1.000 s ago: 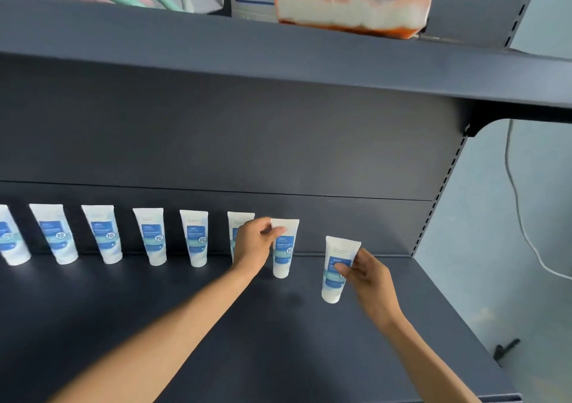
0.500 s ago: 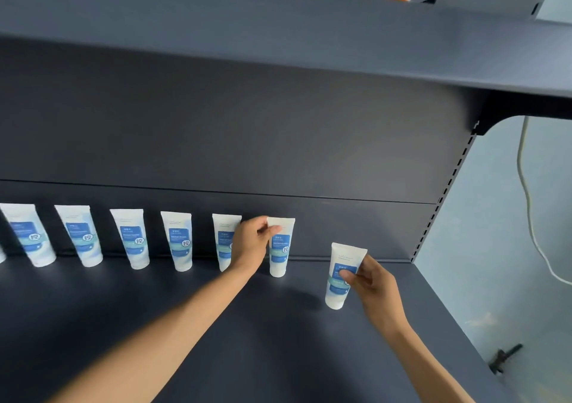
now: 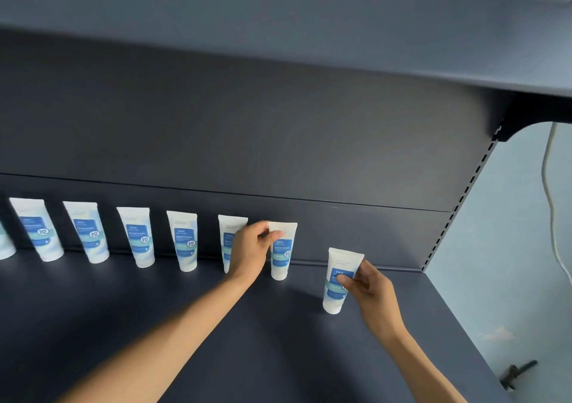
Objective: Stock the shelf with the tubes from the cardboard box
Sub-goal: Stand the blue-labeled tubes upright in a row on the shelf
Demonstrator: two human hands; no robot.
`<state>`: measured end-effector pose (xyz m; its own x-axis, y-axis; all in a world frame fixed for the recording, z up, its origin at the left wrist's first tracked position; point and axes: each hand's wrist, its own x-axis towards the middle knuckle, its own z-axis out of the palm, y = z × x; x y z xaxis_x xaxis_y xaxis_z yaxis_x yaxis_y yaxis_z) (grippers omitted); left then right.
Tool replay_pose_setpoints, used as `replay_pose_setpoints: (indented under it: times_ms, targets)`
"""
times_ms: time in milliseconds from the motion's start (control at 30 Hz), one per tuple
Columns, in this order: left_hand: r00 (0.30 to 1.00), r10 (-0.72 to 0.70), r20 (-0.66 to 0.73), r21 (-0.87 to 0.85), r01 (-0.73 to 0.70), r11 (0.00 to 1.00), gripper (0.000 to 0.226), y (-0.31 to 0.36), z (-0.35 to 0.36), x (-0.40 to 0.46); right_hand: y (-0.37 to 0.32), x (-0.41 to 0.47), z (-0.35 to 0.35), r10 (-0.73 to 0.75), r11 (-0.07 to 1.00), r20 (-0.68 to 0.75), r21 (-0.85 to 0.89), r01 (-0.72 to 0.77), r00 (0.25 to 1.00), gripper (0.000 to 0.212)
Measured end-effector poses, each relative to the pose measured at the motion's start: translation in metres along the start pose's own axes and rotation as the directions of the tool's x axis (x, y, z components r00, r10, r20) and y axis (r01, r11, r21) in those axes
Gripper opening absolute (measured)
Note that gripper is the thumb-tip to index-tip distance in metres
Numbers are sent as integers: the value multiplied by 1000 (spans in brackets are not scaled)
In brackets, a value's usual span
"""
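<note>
Up against the back panel of the dark shelf (image 3: 154, 325) stands a row of tubes (image 3: 136, 237), caps down and labels outward. Her left hand (image 3: 250, 251) pinches the top of the row's last tube (image 3: 282, 249), seemingly steadying it. Her right hand (image 3: 370, 288) grips the newest tube (image 3: 339, 278) at mid-label, forward of the row, probably bound for the gap beside it.

Tube row (image 3: 185, 241) lines back panel; shelf deck (image 3: 154, 325) in front open; upper shelf (image 3: 278, 31) caps headroom.
</note>
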<state>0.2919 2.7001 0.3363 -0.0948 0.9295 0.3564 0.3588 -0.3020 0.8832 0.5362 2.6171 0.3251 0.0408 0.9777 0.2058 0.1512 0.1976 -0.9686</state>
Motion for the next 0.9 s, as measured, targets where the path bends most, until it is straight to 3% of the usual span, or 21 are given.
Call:
replay_pose_setpoints:
  times_ms: [233,533,767,900]
  targets:
    - [998,-39,44,-3,39,999,8,-6,4,-3,0,3,6,-9,1000,19,-8,9,1000,21]
    - [996,-73,53,29,71,997,4,-6,5,-8,-1,1,5,7,1000,12,-30,-7,1000,18]
    - [998,-62,14,35,62,997,8,-3,4,-15,0,-5,5,21,1000,0,-9,-21,1000,15]
    - [997,-61,44,-28,62,998,27,-3,1,-25,-3,-5,4,10,1000,-2,-4,-10,1000,18]
